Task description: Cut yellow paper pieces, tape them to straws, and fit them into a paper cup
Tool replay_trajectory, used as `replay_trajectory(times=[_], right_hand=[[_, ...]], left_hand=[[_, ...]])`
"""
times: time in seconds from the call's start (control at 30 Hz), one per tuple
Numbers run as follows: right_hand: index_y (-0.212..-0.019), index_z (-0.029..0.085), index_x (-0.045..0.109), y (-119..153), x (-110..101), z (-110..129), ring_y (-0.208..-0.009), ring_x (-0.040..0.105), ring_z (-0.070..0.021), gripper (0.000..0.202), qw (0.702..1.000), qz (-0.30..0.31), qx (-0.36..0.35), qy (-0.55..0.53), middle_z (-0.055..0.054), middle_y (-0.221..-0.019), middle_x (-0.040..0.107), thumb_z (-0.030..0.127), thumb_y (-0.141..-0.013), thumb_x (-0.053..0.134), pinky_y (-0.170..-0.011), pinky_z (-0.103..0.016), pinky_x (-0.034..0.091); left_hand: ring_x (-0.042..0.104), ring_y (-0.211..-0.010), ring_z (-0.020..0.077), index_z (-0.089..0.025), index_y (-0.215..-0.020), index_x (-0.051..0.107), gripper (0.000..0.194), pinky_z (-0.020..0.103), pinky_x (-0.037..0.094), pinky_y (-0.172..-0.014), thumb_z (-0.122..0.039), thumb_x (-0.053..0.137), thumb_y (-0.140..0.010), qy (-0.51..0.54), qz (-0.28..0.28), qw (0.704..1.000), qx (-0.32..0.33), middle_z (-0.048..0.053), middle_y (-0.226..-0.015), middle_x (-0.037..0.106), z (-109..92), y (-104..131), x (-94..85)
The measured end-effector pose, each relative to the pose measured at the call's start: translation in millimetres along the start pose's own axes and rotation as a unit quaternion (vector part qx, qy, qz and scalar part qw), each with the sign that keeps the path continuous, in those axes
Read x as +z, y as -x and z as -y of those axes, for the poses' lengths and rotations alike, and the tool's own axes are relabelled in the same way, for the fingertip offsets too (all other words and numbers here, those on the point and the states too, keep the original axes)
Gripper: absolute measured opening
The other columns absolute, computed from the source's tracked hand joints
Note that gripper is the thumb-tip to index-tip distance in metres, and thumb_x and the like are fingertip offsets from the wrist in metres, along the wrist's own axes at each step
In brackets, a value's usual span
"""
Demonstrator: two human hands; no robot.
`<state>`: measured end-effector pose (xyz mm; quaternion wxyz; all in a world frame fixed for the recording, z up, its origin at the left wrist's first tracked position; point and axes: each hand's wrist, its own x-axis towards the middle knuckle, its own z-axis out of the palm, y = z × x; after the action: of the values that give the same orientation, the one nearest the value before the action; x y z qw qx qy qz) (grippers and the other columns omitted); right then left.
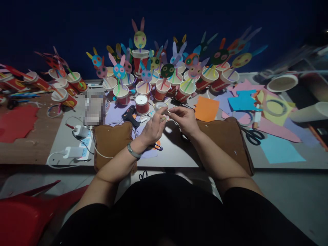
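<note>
My left hand [154, 128] and my right hand [185, 119] meet at their fingertips above the middle of the table. The fingers of both are pinched together on something small and pale, too small to name. Just behind them lies a roll of clear tape [161, 106]. An upside-down red paper cup [142, 105] stands to the left of the tape. Further left is a black glue gun [131, 116]. Under my left hand, a small cutter [158, 147] lies by orange and purple paper.
Red cups with paper rabbit heads [162, 89] crowd the back. Brown cushions [112, 140] lie on both sides of my arms. Black scissors [253, 136] and coloured paper [282, 150] are at the right. A power strip [86, 143] with cables lies at the left.
</note>
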<state>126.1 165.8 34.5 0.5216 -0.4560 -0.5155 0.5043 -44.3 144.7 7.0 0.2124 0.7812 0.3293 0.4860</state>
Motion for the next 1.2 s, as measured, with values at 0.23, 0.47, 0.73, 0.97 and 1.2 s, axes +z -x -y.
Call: replay_trajectory(times=[0.23, 0.47, 0.73, 0.97, 1.2], right_hand=[[-0.073, 0.019, 0.074, 2.1, 7.3, 1.1, -0.067, 0.063, -0.0126, 0.033, 0.995, 0.026, 0.053, -0.08, 0.001, -0.07, 0.07, 0.044, -0.061, 0.091, -0.072, -0.029, 0.052], [-0.073, 0.021, 0.052, -10.7, -0.1, -11.8, -0.053, 0.048, -0.0083, 0.056, 0.996, 0.024, 0.06, -0.067, 0.008, -0.056, 0.051, 0.052, -0.054, 0.094, -0.053, -0.022, 0.039], [-0.106, 0.024, 0.065, -15.7, -12.5, -5.2, -0.061, 0.052, -0.0125, 0.044, 0.979, 0.158, -0.072, 0.107, 0.0, -0.082, 0.063, 0.056, -0.078, 0.077, -0.058, -0.027, 0.042], [-0.114, 0.02, 0.065, -24.4, -21.6, -20.5, -0.081, 0.062, -0.0198, 0.04, 0.95, 0.052, -0.138, 0.276, -0.005, -0.099, 0.07, 0.027, -0.075, 0.069, -0.074, -0.034, 0.052], [-0.097, 0.023, 0.073, -22.1, -17.0, -20.7, -0.115, 0.061, -0.0317, 0.021, 0.92, -0.024, -0.208, 0.33, -0.013, -0.118, 0.07, 0.038, -0.083, 0.07, -0.104, -0.052, 0.046]], left_hand=[[0.049, -0.145, 0.0233, -0.019, -0.122, 0.045, 0.023, 0.043, 0.047, -0.114, -0.032, 0.039, -0.104, 0.01, 0.013, 1.0, 0.025, 0.02, -0.152, 0.05, 1.0, 0.7, 2.9], [0.054, -0.139, 0.0243, -0.022, -0.109, 0.046, 0.021, 0.049, 0.046, -0.113, -0.041, 0.044, -0.103, 0.166, -0.028, 0.984, -0.065, 0.018, -0.144, 0.057, -7.2, 1.4, 2.4], [0.072, -0.109, 0.0192, -0.023, -0.096, 0.043, 0.037, 0.036, 0.06, -0.091, -0.054, 0.063, -0.091, 0.444, -0.081, 0.853, -0.262, 0.007, -0.122, 0.07, -28.7, -14.9, -6.6], [0.075, -0.082, 0.0141, -0.019, -0.095, 0.058, 0.031, 0.023, 0.058, -0.065, -0.041, 0.074, -0.081, 0.459, -0.125, 0.787, -0.394, 0.007, -0.117, 0.072, -21.4, -26.1, -15.1], [0.072, -0.086, 0.0149, -0.017, -0.095, 0.073, 0.025, 0.029, 0.056, -0.083, -0.033, 0.078, -0.076, 0.461, -0.139, 0.777, -0.405, 0.004, -0.087, 0.075, -7.0, -22.3, -12.4]])
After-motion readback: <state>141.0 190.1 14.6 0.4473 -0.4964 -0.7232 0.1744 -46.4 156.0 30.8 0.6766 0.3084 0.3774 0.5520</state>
